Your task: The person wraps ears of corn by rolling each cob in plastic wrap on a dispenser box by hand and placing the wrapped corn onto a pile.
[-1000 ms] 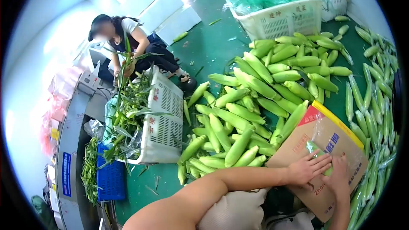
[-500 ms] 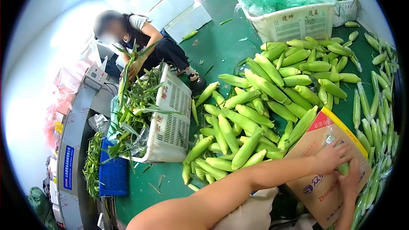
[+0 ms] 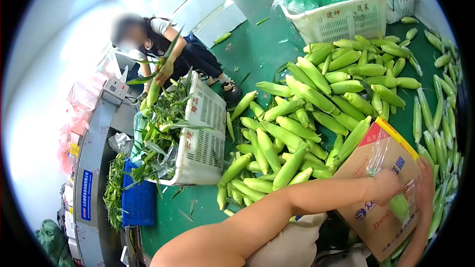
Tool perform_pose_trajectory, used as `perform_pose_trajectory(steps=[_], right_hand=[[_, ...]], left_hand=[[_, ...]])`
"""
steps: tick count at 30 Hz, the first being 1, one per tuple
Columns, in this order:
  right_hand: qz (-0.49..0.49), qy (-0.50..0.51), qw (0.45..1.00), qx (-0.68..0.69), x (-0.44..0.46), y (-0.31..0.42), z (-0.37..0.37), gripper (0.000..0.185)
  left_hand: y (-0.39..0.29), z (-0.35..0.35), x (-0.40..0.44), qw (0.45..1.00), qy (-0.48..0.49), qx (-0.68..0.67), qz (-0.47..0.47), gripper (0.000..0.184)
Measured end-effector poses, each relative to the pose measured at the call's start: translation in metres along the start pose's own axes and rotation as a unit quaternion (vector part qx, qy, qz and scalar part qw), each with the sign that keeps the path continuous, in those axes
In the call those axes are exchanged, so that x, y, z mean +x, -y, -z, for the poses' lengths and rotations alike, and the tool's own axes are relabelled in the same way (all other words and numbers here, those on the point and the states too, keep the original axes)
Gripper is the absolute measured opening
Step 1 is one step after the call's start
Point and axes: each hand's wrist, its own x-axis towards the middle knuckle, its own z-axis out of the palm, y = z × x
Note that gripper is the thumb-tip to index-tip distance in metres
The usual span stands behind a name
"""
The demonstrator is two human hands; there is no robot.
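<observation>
A flattened cardboard sheet (image 3: 354, 173) lies in front of me, with clear plastic film (image 3: 381, 143) spread over it. My left hand (image 3: 388, 188) is closed around an ear of corn (image 3: 399, 208), whose pale green husk shows below my fist. Film appears to lie against the ear. At the cardboard's right edge, my right hand (image 3: 424, 183) has its fingers stretched out, touching the edge of the sheet or the film; its fingertips are partly hard to make out.
A heap of husked-green corn (image 3: 307, 99) fills the floor ahead. Film-wrapped ears (image 3: 438, 133) line the right side. A white crate (image 3: 203, 133) of leaves stands left, beside a blue basket (image 3: 137, 198). Another person (image 3: 168, 54) crouches behind, handling corn. A white crate (image 3: 341, 20) holds green plastic.
My left hand has gone from spread to a fist around the ear. My right hand has moved off the ear to the cardboard's right edge. The other person has raised a corn ear.
</observation>
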Motion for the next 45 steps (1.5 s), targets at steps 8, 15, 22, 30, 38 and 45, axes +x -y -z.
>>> perform_pose_trajectory(steps=[8, 15, 22, 30, 38, 45], right_hand=[[0.089, 0.059, 0.963, -0.247, -0.004, -0.007, -0.067, 0.063], [0.012, 0.13, 0.966, -0.224, -0.006, 0.038, -0.044, 0.054], [-0.023, 0.211, 0.976, 0.048, -0.107, 0.106, -0.045, 0.092], [-0.172, 0.28, 0.915, 0.233, -0.153, 0.108, -0.076, 0.064], [-0.261, 0.344, 0.612, 0.662, -0.163, 0.051, -0.076, 0.07], [-0.206, 0.356, 0.454, 0.79, -0.139, 0.033, -0.123, 0.085]], left_hand=[[0.009, -0.008, 0.005, 0.986, 0.11, -0.067, -0.108, 0.052], [-0.013, -0.074, -0.043, 0.896, 0.388, -0.11, -0.187, 0.053], [-0.007, -0.1, -0.12, 0.844, 0.42, -0.298, -0.15, 0.055], [0.013, 0.01, -0.115, 0.962, 0.138, -0.208, -0.113, 0.054], [-0.001, 0.018, -0.107, 0.73, -0.481, -0.44, -0.207, 0.035], [-0.01, 0.015, -0.095, 0.4, -0.254, -0.867, -0.155, 0.036]])
